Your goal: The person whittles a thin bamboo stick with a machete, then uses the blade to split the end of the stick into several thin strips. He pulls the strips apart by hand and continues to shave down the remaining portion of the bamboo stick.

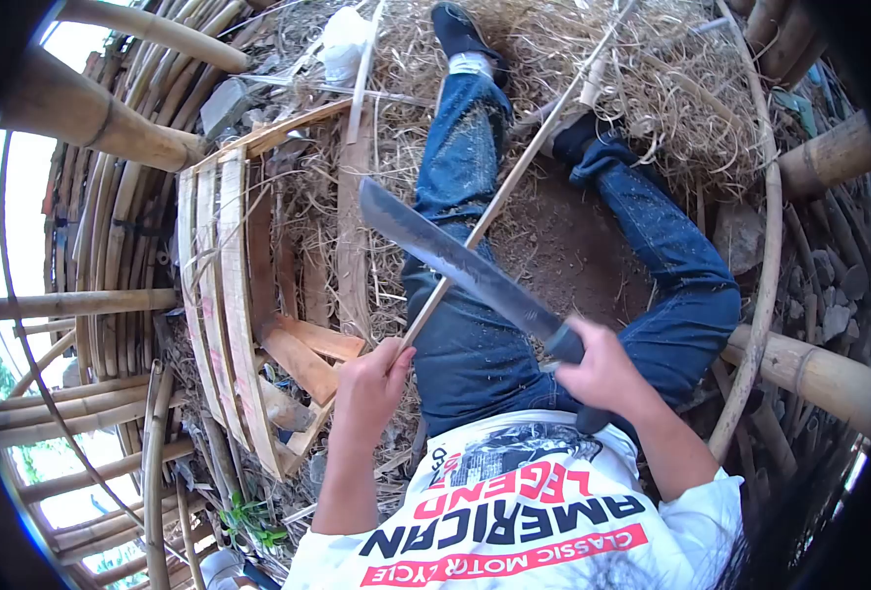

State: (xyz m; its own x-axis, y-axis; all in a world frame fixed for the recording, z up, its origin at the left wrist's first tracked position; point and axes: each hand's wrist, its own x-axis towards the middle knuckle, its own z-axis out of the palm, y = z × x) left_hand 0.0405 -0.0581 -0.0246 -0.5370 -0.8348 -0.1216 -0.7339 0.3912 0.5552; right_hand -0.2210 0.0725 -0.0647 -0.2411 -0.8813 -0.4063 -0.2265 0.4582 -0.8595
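Observation:
My left hand (369,385) is closed around the near end of a long thin bamboo strip (514,177), which slants up and right across my thigh. In my right hand (598,369) is the dark handle of a large machete (455,264). Its blade points up and left and crosses the strip above my left thigh; whether the edge touches the strip cannot be told. My legs in blue jeans (470,344) are spread on the ground, with small pale shavings on the denim.
A wooden slatted crate (231,285) lies left of my legs. Curly shavings (691,108) cover the ground ahead. A white bag (345,44) sits at the top. Bamboo poles (814,379) stand on both sides, with stones (834,323) at the right.

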